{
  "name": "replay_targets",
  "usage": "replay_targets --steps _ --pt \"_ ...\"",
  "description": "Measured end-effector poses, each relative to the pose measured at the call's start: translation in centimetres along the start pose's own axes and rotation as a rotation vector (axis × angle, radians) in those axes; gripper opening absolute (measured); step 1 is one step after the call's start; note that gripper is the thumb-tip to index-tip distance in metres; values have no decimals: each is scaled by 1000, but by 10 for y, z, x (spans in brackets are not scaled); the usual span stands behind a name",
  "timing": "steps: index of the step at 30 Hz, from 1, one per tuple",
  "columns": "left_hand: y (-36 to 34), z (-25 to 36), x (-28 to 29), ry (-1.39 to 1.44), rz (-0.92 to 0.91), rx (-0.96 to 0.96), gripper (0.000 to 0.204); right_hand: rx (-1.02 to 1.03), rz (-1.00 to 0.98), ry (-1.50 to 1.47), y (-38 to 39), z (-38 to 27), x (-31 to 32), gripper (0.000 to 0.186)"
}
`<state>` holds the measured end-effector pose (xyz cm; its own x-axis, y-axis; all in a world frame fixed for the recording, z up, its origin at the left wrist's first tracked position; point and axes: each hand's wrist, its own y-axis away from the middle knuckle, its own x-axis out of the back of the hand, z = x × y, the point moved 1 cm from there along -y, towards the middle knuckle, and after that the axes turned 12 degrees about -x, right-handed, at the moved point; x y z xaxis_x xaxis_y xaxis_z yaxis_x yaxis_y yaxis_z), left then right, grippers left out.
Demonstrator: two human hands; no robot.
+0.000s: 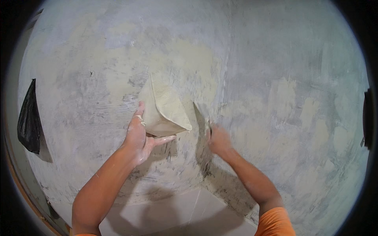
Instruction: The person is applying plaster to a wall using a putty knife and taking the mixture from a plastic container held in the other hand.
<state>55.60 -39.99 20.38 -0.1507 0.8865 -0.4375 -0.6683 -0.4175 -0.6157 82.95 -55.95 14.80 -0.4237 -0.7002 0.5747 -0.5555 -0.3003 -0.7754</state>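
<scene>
wall: I see rough, matt plaster, grey cement mottled with cream putty patches and scrape marks, darker and grittier near its bottom edge.
putty board: flat plate fully coated in pale cream paste; I read the coat as matt and smeared smooth, and cannot tell the material beneath.
putty knife: thin flat blade, blurred; it looks like dull metal filmed with paste.
left hand: I see skin dusted with dry whitish putty, chalky on the fingers.
right hand: blurred, lightly dusted.
black bag: thin plastic, slight sheen, crumpled.
floor: I see smooth pale tile, satin.
sleeve: orange cloth, matt.
</scene>
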Motion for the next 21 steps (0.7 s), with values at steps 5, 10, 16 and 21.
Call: replay_targets --steps 5,10,16,21 --pt "2 12 -39 -3 -55 5 76 190 382 -72 -105 -33 94 37" --pt "-2 -16 -85 35 -90 34 78 113 430 -33 -188 -40 155 43" --pt "-2 -44 -80 38 -31 18 72 33 297 -63 -152 -18 51 57" --pt "-12 -55 -35 19 -7 -35 70 -6 36 -17 -32 7 -51 62"
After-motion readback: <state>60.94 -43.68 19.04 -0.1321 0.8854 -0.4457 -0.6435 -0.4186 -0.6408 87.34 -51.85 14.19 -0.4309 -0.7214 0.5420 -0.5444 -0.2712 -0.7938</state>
